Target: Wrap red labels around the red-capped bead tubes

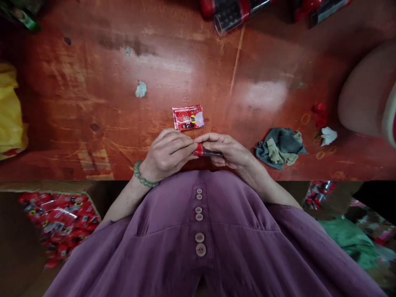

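Note:
A small dark tube with a red end point(208, 152) lies level between my two hands, close to the table's near edge. My left hand point(167, 152), with a green bead bracelet at the wrist, has its fingers closed around the red end. The dark end is pinched by the thumb and fingers of my right hand point(232, 150). Fingers hide part of the tube. Just beyond my hands, a red printed packet point(188, 116) rests flat on the table.
Crumpled grey-green cloths point(280, 146) lie to the right, near several rubber bands point(320, 155) and a white scrap point(328, 136). A large pale tub point(360, 95) stands at far right. Clear tubes with red parts point(232, 16) lie at the back. Below left, a box point(93, 192) holds red packets.

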Demonstrator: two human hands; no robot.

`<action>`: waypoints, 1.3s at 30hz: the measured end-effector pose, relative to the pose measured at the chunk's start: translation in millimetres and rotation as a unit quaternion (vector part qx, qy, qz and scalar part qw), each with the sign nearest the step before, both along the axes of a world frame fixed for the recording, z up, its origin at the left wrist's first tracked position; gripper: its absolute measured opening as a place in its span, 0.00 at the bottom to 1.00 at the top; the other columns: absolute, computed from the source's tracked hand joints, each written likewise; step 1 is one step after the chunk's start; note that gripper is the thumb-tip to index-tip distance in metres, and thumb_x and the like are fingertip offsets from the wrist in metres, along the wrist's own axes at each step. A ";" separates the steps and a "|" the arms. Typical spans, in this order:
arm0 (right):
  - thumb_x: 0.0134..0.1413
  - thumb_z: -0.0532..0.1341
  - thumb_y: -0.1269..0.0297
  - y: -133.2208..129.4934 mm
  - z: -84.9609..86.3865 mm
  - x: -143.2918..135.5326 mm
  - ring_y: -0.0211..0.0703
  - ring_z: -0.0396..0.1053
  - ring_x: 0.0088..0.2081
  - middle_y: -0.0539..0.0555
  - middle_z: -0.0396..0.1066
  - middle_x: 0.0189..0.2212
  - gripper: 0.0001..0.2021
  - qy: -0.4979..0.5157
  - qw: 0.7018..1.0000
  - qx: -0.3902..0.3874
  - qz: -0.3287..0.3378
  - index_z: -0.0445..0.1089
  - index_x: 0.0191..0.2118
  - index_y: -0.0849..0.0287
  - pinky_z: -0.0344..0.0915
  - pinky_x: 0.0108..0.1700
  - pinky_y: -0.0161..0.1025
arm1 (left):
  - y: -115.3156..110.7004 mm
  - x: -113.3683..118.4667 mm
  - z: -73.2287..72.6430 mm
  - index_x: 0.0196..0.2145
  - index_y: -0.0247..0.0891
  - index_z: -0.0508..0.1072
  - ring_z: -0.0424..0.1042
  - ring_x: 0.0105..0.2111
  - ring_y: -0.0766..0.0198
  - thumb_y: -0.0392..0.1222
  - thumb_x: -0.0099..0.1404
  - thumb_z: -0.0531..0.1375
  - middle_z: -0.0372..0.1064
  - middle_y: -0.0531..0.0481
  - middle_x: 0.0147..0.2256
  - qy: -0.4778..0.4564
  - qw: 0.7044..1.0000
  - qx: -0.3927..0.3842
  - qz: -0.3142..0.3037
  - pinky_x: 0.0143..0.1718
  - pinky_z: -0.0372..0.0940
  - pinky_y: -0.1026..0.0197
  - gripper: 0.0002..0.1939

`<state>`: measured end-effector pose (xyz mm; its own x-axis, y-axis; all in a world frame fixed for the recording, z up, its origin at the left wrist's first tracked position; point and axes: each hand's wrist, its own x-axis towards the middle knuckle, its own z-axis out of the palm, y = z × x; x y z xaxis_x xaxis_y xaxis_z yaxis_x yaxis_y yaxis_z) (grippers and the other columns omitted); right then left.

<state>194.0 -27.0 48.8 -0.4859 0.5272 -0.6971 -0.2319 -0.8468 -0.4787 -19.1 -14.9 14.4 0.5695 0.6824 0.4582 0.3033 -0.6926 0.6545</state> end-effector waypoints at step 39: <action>0.57 0.66 0.60 4.5 -7.7 -41.8 0.32 0.74 0.26 0.47 0.78 0.34 0.11 -0.172 0.903 0.383 -0.092 0.73 0.45 0.55 0.76 0.30 0.33 | 9.0 24.6 31.6 0.30 0.39 0.80 0.77 0.30 0.65 0.51 0.47 0.76 0.79 0.52 0.30 -0.488 0.649 -0.529 0.248 0.40 0.72 0.61 0.17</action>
